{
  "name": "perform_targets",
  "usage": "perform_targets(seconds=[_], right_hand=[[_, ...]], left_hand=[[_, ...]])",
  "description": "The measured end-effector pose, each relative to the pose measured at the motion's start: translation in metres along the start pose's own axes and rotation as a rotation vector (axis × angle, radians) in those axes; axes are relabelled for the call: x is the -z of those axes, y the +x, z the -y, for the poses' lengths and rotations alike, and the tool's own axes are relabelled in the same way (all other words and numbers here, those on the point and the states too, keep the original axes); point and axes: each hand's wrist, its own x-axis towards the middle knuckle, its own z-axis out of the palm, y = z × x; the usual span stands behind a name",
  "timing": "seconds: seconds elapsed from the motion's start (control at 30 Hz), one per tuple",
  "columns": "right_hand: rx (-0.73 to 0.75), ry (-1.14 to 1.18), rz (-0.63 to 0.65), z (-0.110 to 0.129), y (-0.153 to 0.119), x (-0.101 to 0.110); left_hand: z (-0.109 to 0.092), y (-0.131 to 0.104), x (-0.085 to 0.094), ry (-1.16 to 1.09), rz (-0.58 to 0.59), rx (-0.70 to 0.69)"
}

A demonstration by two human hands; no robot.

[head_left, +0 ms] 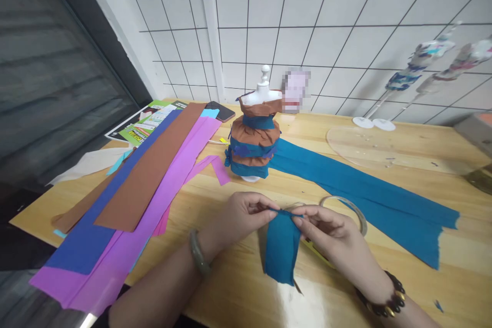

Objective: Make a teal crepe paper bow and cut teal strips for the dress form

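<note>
between two hands [242, 215] [338, 238], one teal strip [281, 250] near one dress form [254, 133]

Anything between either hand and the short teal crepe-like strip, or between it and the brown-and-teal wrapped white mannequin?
Nothing visible: left hand and right hand pinch the strip directly at its top edge. Past the hands, only wooden tabletop shows before the mannequin; the pale ring-shaped roll lies further right.

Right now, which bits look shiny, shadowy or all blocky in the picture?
In the head view, pale glare shines on the table beside the held blue strip; same view, soft shadow along the strip's left side; same view, a blocky patch beside the dressed mannequin.
</note>
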Motion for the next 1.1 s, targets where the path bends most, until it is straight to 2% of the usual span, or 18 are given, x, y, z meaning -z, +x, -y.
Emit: perform_targets(seconds=[0.27, 1.1], right_hand=[[-0.038, 0.061, 0.020, 0.0039, 0.0003, 0.0027], [-0.071, 0.111, 0.045, 0.0002, 0.0029, 0.0053]], left_hand=[[-0.0014, 0.0010, 0.0007, -0.015, -0.021, 0.035], [-0.0050, -0.0032, -0.0009, 0.104, -0.005, -0.112]])
